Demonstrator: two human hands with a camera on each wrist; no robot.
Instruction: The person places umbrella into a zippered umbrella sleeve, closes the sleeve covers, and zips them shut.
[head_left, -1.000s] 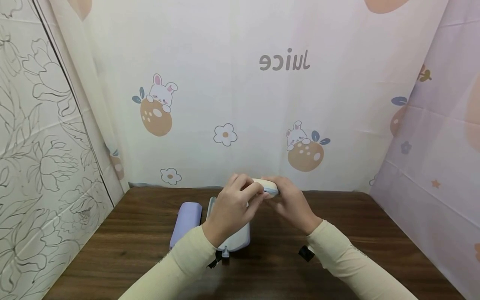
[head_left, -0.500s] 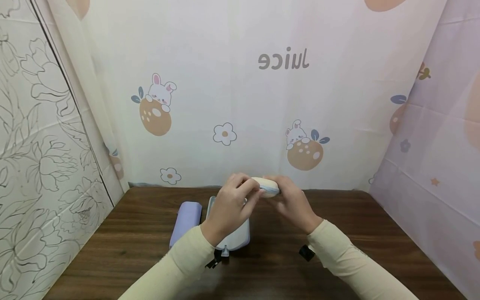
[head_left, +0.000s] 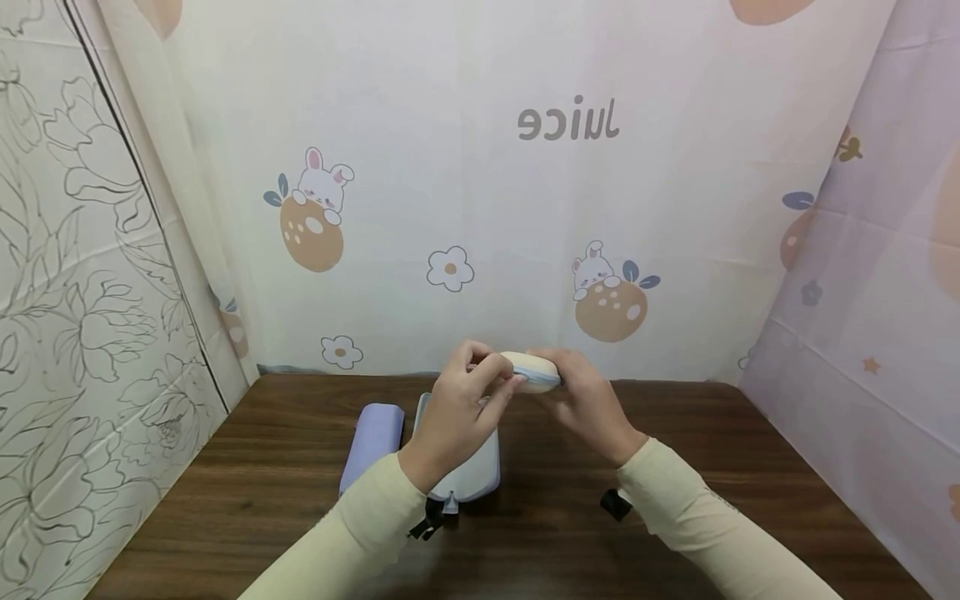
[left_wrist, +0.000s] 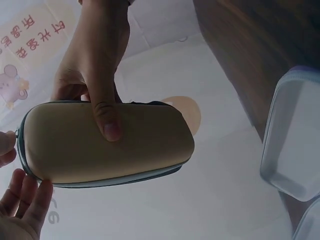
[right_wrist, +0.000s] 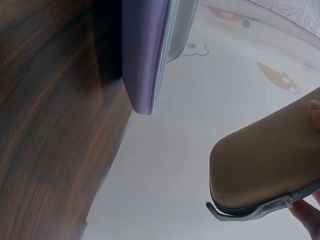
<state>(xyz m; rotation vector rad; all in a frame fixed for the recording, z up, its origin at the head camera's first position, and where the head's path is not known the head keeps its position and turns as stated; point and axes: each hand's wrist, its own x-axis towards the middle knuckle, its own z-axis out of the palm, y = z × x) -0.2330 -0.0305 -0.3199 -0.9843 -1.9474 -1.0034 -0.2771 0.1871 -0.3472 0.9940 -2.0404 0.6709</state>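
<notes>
A cream zippered hard case (head_left: 534, 372) with a light blue zipper band is held up above the table. My right hand (head_left: 591, 408) grips its right part, the thumb lying across the cream shell (left_wrist: 60, 145) in the left wrist view. At the other end, my left hand (head_left: 459, 412) pinches at the zipper with thumb and finger; the small pull (left_wrist: 18, 133) is mostly hidden by the fingertips. The case looks closed along the visible edge. A grey strap loop (right_wrist: 250, 212) hangs from its end in the right wrist view.
A purple case with a pale grey lining (head_left: 472, 475) lies spread on the dark wooden table (head_left: 555, 533), partly behind my left wrist. Its purple half (head_left: 371, 446) is at the left. A printed curtain (head_left: 510, 208) stands behind the table.
My left hand has shifted slightly left and up along the case's end, so more of the zipper band shows. The right hand stays almost in place, still gripping the case.
</notes>
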